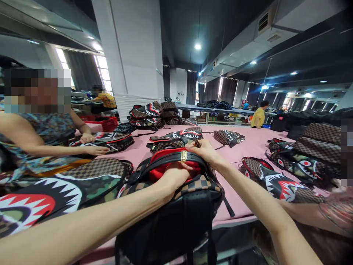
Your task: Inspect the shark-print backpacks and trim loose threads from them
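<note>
A brown-and-tan checkered backpack with a black front panel and a red top opening (176, 191) stands upright at the near edge of the pink cloth-covered surface (253, 145), directly in front of the person. The left hand (172, 178) lies on the red top of this backpack, just below its black carry handle with a small gold metal clasp (183, 156); its fingers curl down into the red fabric and seem to be gripping it, though their tips are hidden, so I cannot tell how firmly. The right hand (205, 151) sits at the far side of the handle, thumb and forefinger pressed together, pinching a small dark zip pull (197, 142) above the bag.

Just left of the backpack lies a large flat backpack printed with a shark mouth, white teeth, red gums and green camouflage (55, 195), touching it at the side. To the right, another shark-mouth checkered bag (271, 180) lies on the surface, and a pile of similar bags (306, 154) sits beyond it. More shark-mouth bags lie across the middle (179, 137) and stack at the far end (150, 114).

A co-worker in a patterned top sits at left, both hands (92, 144) resting on a flat bag (110, 140). Another person's forearm (317, 217) enters from the right edge.
</note>
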Available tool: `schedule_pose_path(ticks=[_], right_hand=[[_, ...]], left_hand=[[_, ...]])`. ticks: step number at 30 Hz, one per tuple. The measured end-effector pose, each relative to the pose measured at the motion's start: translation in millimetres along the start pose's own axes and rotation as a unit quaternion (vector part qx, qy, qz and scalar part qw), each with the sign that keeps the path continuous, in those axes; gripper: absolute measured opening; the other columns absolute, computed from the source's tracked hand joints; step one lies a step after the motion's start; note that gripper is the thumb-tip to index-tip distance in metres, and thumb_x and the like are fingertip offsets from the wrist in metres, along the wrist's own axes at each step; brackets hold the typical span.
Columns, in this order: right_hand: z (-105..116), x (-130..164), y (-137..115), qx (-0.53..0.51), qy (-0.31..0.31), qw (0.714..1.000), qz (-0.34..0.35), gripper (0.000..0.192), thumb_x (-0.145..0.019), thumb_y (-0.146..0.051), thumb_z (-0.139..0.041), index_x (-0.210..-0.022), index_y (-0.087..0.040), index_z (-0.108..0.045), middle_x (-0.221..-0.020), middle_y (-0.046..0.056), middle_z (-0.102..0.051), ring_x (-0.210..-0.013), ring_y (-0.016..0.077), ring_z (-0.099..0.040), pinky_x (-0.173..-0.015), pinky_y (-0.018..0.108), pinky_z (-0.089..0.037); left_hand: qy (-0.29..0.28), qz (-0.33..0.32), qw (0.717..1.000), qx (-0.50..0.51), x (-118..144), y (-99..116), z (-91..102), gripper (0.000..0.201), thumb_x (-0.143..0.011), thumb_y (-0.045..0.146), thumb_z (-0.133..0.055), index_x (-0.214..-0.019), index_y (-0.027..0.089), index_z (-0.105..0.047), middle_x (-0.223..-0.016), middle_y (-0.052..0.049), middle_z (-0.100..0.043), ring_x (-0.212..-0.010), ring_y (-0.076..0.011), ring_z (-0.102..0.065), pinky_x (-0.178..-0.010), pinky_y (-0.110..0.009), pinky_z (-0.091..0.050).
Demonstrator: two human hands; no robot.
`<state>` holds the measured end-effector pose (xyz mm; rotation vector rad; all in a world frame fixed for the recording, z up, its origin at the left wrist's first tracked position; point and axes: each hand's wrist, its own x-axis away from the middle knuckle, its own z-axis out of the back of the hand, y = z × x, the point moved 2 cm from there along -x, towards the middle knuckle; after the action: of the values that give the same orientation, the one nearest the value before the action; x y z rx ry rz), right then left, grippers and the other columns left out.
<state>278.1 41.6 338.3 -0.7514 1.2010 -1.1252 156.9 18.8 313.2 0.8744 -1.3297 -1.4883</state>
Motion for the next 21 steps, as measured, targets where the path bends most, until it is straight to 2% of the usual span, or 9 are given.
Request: schedule_pose_path(ticks=[3,7,10,12,13,15,17,19,21], right_hand=[[-2,-2,5,0.031,-0.006,0.999,-0.002,0.034,-0.063,-0.045,-0.065,-0.055,-0.014,-0.053,-0.051,-0.005,-0.047,-0.050,0.0079,-0.042,-0.050,0.022,-0.034],[5,-2,2,0.115,-0.039,0.992,0.014,0.037,-0.073,-0.049,-0.057,-0.063,-0.013,-0.058,-0.058,-0.002,-0.054,-0.055,0.0101,-0.048,-0.053,0.023,-0.037],[24,10,-16,0.256,-0.044,0.962,0.088,0.036,-0.075,-0.046,-0.060,-0.091,-0.015,-0.062,-0.087,0.003,-0.064,-0.078,0.0155,-0.058,-0.065,0.025,-0.042],[40,26,-29,0.375,-0.005,0.918,0.131,0.039,-0.077,-0.038,-0.062,-0.110,-0.018,-0.055,-0.104,0.006,-0.063,-0.089,0.0178,-0.059,-0.072,0.028,-0.043],[47,35,-35,0.434,0.015,0.888,0.151,0.037,-0.079,-0.032,-0.060,-0.113,-0.018,-0.053,-0.106,0.007,-0.063,-0.090,0.0184,-0.059,-0.073,0.029,-0.043],[57,55,-43,0.530,0.039,0.821,0.208,0.025,-0.084,-0.024,-0.054,-0.109,-0.018,-0.055,-0.100,0.007,-0.065,-0.088,0.0190,-0.059,-0.073,0.031,-0.043],[61,73,-46,0.580,0.044,0.762,0.283,0.019,-0.086,-0.021,-0.052,-0.104,-0.018,-0.057,-0.096,0.007,-0.067,-0.085,0.0189,-0.059,-0.073,0.031,-0.043],[62,89,-47,0.597,0.060,0.724,0.340,0.018,-0.087,-0.023,-0.052,-0.103,-0.017,-0.057,-0.095,0.008,-0.067,-0.082,0.0180,-0.058,-0.071,0.030,-0.043],[59,101,-48,0.606,0.071,0.699,0.374,0.018,-0.088,-0.022,-0.051,-0.103,-0.017,-0.058,-0.094,0.007,-0.067,-0.078,0.0166,-0.057,-0.069,0.029,-0.043]], left_hand=[[-0.028,0.019,0.999,-0.004,4,0,3.1,0.022,-0.048,0.003,-0.049,-0.063,0.016,-0.060,-0.058,-0.001,-0.064,-0.057,-0.0192,-0.059,-0.051,-0.027,-0.046],[-0.068,0.060,0.996,0.017,5,-6,7.7,0.015,-0.047,0.006,-0.050,-0.055,0.015,-0.059,-0.052,0.000,-0.062,-0.055,-0.0185,-0.059,-0.050,-0.025,-0.045],[-0.086,0.100,0.991,0.039,5,-11,9.5,0.011,-0.048,0.009,-0.051,-0.052,0.014,-0.059,-0.050,-0.001,-0.061,-0.052,-0.0176,-0.057,-0.050,-0.026,-0.046],[-0.080,0.129,0.987,0.047,4,-12,9.8,0.011,-0.048,0.008,-0.051,-0.051,0.014,-0.060,-0.048,-0.001,-0.061,-0.050,-0.0178,-0.057,-0.049,-0.026,-0.045],[-0.075,0.142,0.986,0.044,4,-12,9.8,0.010,-0.049,0.009,-0.052,-0.050,0.014,-0.060,-0.047,-0.001,-0.060,-0.049,-0.0179,-0.056,-0.047,-0.026,-0.045],[-0.071,0.149,0.986,0.030,3,-11,9.9,0.009,-0.050,0.009,-0.053,-0.048,0.014,-0.060,-0.047,-0.002,-0.061,-0.047,-0.0172,-0.055,-0.043,-0.025,-0.042],[-0.076,0.133,0.988,0.022,1,-10,9.9,0.010,-0.051,0.008,-0.053,-0.046,0.014,-0.060,-0.047,-0.003,-0.061,-0.045,-0.0158,-0.053,-0.041,-0.024,-0.040],[-0.079,0.113,0.990,0.024,0,-10,10.3,0.012,-0.051,0.007,-0.052,-0.046,0.014,-0.060,-0.048,-0.002,-0.062,-0.046,-0.0150,-0.053,-0.043,-0.023,-0.040],[-0.079,0.115,0.990,0.019,-1,-10,10.6,0.013,-0.052,0.007,-0.052,-0.045,0.014,-0.060,-0.047,-0.002,-0.061,-0.046,-0.0147,-0.053,-0.043,-0.023,-0.040]])
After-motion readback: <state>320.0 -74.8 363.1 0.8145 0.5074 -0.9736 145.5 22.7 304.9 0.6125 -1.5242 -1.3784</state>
